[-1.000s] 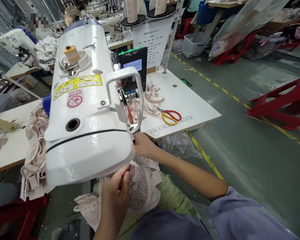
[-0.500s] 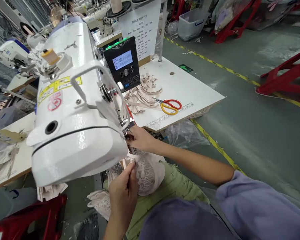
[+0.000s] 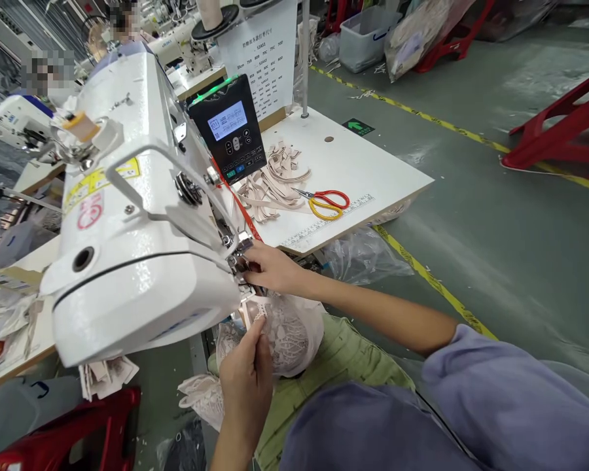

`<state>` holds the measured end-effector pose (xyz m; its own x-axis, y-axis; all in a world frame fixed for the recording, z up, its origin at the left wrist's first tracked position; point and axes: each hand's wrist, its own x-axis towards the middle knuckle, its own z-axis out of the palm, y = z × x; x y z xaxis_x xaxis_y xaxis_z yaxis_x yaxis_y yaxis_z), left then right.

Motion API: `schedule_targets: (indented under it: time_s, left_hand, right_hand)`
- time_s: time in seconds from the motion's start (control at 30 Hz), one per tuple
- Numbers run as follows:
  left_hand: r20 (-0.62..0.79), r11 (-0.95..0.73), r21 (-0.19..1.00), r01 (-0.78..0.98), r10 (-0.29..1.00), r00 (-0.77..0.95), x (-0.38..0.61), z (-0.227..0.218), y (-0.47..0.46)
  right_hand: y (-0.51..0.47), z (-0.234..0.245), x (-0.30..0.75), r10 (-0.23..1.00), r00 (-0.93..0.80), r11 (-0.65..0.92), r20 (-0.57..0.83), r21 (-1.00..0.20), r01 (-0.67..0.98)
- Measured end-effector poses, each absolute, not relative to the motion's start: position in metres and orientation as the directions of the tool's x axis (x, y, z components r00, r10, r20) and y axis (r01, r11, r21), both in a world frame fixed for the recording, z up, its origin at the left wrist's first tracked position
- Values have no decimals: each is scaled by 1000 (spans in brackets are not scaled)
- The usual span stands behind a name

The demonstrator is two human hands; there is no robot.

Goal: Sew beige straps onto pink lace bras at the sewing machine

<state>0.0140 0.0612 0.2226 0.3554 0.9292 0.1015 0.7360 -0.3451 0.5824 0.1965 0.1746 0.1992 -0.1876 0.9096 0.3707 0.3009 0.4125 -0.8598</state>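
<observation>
A pale pink lace bra point(image 3: 293, 335) hangs below the needle end of a white sewing machine point(image 3: 142, 281), its cup resting over my lap. My left hand point(image 3: 248, 376) pinches the bra's edge between thumb and forefinger, just under the machine head. Up beside the needle area, my right hand point(image 3: 272, 268) has its fingers curled in close to the metal parts. The machine hides those fingertips, so what they grip cannot be made out. Another lace part of the bra point(image 3: 203, 396) droops to the left of my left wrist.
On the white table point(image 3: 373, 163) lie a heap of beige straps point(image 3: 275, 183) and scissors point(image 3: 330, 204) with red and yellow handles. A control panel point(image 3: 230, 131) stands behind the machine head. Red stools point(image 3: 559, 131) and a plastic bin point(image 3: 366, 42) are on the floor.
The view has shifted slightly, so the machine and table sit further left. Both hands keep nearly the same places at the bra and needle area.
</observation>
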Motion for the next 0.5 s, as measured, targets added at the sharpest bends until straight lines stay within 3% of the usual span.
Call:
schedule_targets:
  time_s: [0.23,0.3,0.4,0.5]
  left_hand:
    - [69,-219,607,764,972,225,2,214,59]
    - [180,-276,529,803,961,212,0,210,60]
    - [455,-383,331,862,865,210,10,206,58]
    - [524,-460,196,866,796,305,30,207,53]
  right_hand:
    - [172,198,195,904,-180,427,388,-843,326]
    - [171,200,194,906,-189,423,380,-840,338]
    - [169,201,194,912,-197,409,360,-842,353]
    - [168,201,194,917,-193,398,349,-833,384]
